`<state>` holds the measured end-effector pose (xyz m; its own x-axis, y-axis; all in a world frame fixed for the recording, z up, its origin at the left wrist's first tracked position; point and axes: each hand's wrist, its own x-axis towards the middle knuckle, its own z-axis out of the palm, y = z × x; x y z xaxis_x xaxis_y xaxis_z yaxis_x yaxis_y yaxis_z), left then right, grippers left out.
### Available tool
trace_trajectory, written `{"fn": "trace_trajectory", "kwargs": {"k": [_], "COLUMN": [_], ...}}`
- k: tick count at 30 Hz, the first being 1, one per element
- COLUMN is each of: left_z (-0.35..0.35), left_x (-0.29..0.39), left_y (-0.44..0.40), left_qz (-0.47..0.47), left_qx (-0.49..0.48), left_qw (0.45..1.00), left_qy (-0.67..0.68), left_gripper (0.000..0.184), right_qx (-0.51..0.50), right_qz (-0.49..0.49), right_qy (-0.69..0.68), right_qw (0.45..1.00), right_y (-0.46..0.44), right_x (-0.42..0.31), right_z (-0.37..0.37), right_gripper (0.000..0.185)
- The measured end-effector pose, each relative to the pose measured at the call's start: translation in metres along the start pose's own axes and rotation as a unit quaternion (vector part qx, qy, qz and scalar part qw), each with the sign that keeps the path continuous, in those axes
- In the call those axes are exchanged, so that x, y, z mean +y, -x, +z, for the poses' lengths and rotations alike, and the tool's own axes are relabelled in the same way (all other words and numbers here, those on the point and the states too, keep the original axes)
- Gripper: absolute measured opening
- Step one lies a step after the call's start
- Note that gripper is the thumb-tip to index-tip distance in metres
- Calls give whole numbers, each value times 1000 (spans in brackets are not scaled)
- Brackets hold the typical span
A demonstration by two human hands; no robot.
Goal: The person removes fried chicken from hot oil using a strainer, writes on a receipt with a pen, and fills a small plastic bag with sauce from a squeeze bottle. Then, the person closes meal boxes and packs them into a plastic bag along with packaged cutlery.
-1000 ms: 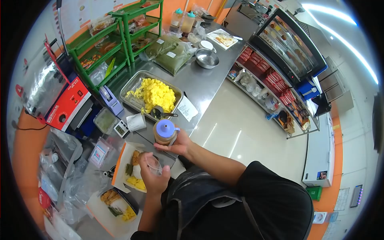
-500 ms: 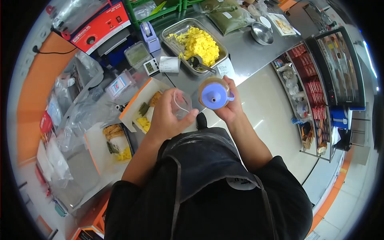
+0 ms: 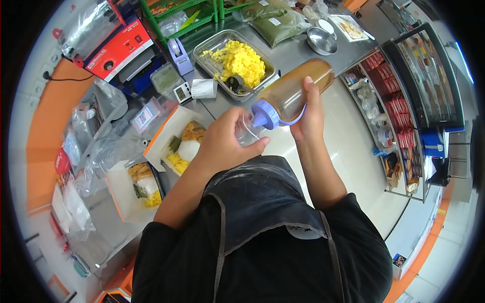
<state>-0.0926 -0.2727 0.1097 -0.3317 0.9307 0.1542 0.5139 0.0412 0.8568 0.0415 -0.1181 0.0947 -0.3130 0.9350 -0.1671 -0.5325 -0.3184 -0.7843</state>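
Note:
My right hand [image 3: 310, 112] is closed around a squeeze bottle [image 3: 293, 90] of brown liquid with a lilac cap. The bottle is tipped, its nozzle pointing left into the mouth of a small clear plastic cup [image 3: 247, 130]. My left hand [image 3: 225, 139] grips that cup, its thumb along the near side. Whether liquid is flowing I cannot tell. Left of my left hand sits an open meal box [image 3: 160, 132] with fried food, rice and yellow scrambled egg. A second open box [image 3: 121, 194] with similar food lies nearer to me, partly behind my forearm.
A metal tray [image 3: 200, 52] of scrambled egg [image 3: 242, 63] with a black ladle [image 3: 235, 82] stands ahead. Around it are a timer [image 3: 182, 92], a tape dispenser [image 3: 179, 55], a red sealing machine [image 3: 118, 50] and a steel bowl [image 3: 322, 41]. A stocked shelf rack [image 3: 391, 108] stands right.
The squeeze bottle has tilted from cap-towards-me to lying slanted, its nozzle now at the cup. My left hand with the cup has shifted slightly right.

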Motion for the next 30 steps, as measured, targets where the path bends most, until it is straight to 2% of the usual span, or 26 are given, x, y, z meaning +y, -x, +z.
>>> {"fn": "trace_trajectory", "kwargs": {"k": [2, 3, 5, 6, 8, 12, 14, 18, 20, 24, 26, 30], "left_z": [10, 16, 26, 28, 31, 36, 35, 38, 44, 44, 47, 44], "left_x": [2, 2, 2, 5, 10, 12, 11, 8, 4, 4, -1, 1], "left_y": [-6, -9, -15, -18, -23, -28, -29, -31, -35, -34, -35, -35], "left_qz": [22, 23, 36, 36, 26, 47, 26, 12, 95, 65, 42, 25], "left_qx": [19, 21, 52, 54, 53, 79, 47, 47, 140, 146, 136, 127], "left_qw": [999, 999, 995, 995, 993, 992, 993, 991, 977, 973, 976, 987], "left_qy": [27, 27, 82, 81, 99, 84, 105, 127, 131, 165, 167, 99], "left_gripper": [54, 54, 52, 52, 52, 51, 54, 54, 48, 47, 46, 46], "right_qx": [-12, -13, -11, -12, -59, -84, -103, -134, -117, -119, -108, -72], "right_qz": [-100, -100, -185, -184, -211, -285, -310, -297, -321, -318, -252, -195], "right_qy": [56, 56, 97, 97, 134, 200, 228, 222, 217, 207, 135, 94], "right_qw": [993, 993, 978, 978, 966, 934, 917, 919, 914, 917, 952, 974], "right_y": [1, 2, 3, 3, 1, 4, 8, 1, 3, -5, -6, -16], "right_x": [-16, -23, -37, -43, -56, -69, -74, -75, -74, -71, -68, -51], "right_z": [8, 13, 22, 24, 26, 35, 43, 44, 48, 45, 45, 23], "right_gripper": [49, 49, 49, 49, 65, 67, 71, 70, 68, 64, 54, 53]}}
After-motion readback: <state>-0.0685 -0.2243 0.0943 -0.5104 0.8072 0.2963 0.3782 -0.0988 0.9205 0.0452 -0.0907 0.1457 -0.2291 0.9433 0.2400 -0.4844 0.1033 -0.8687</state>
